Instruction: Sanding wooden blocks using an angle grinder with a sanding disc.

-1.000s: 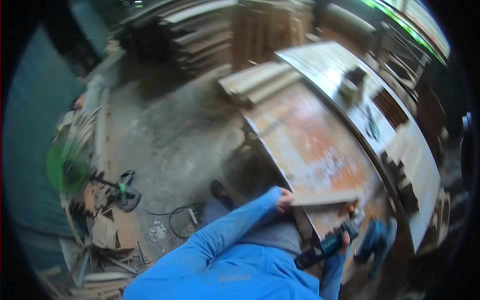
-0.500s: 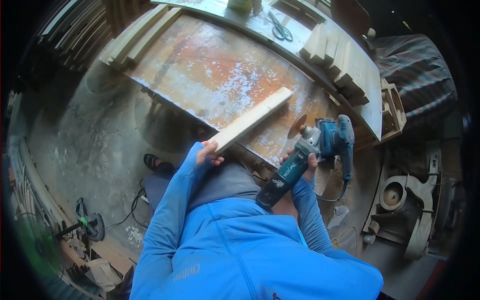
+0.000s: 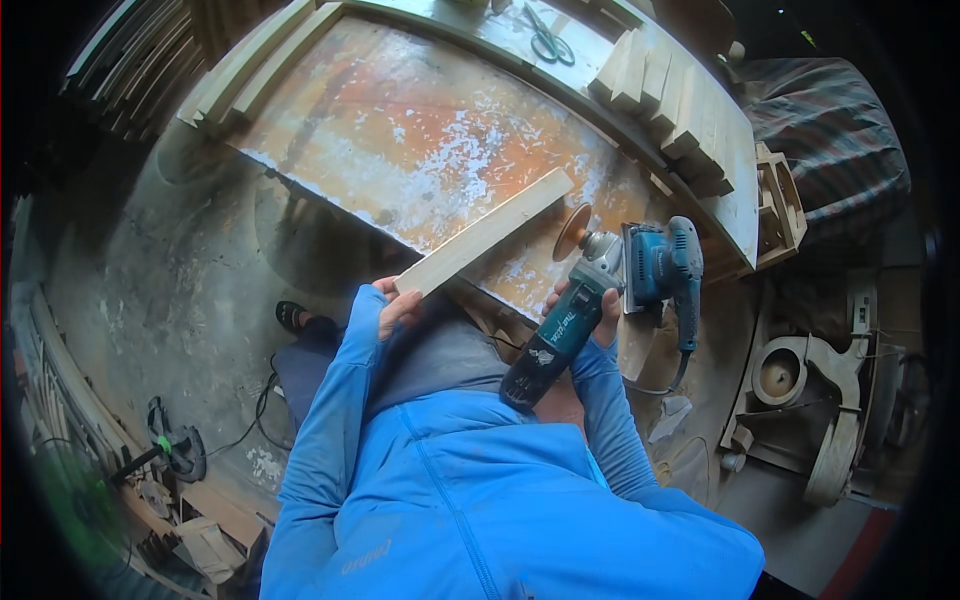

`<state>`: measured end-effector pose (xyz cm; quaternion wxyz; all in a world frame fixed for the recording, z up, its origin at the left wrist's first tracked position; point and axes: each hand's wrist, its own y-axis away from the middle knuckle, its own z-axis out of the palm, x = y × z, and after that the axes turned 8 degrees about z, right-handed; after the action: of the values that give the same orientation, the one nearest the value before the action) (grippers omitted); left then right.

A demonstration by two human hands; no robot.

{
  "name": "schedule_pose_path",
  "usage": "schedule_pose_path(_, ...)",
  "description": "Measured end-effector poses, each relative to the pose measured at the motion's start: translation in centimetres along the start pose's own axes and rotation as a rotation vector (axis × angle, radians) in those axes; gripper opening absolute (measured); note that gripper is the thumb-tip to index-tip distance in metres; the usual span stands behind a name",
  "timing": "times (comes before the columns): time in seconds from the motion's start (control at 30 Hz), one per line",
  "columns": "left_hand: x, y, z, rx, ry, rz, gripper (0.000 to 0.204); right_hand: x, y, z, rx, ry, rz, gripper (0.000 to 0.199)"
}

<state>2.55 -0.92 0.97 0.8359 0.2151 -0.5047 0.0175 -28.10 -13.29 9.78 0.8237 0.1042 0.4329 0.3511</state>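
Head camera: the left hand (image 3: 398,309) is clamped on the near end of a pale wooden strip (image 3: 485,232), which slants away from it, up and rightward, over the scuffed worktop (image 3: 400,130). The right hand (image 3: 606,322) is wrapped around a dark teal angle grinder (image 3: 562,328) (its brown disc (image 3: 571,233) sits beyond that hand), with a blue sander (image 3: 655,268) just beyond it, rightward.

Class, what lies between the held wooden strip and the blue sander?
The orange disc and metal neck of the grinder, in the head view.
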Motion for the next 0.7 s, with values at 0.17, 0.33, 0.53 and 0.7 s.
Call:
schedule_pose_path(0.17,-2.6,0.2,0.5,0.172,-0.245,0.234,0.053,0.0,-0.4,0.6,0.047,-0.023,0.009,0.079)
schedule_pose_path(0.33,-3.4,0.9,0.7,0.144,-0.272,0.425,0.06,0.0,-0.3,0.5,0.047,-0.028,0.057,0.077)
schedule_pose_path(0.53,-4.8,0.7,0.2,0.176,-0.197,0.34,0.062,-1.0,-0.5,1.9,0.087,-0.015,0.079,0.073)
schedule_pose_path(0.7,-4.2,0.8,0.3,0.147,-0.18,0.305,0.072,-0.9,-0.5,2.6,0.113,0.073,0.065,0.074)
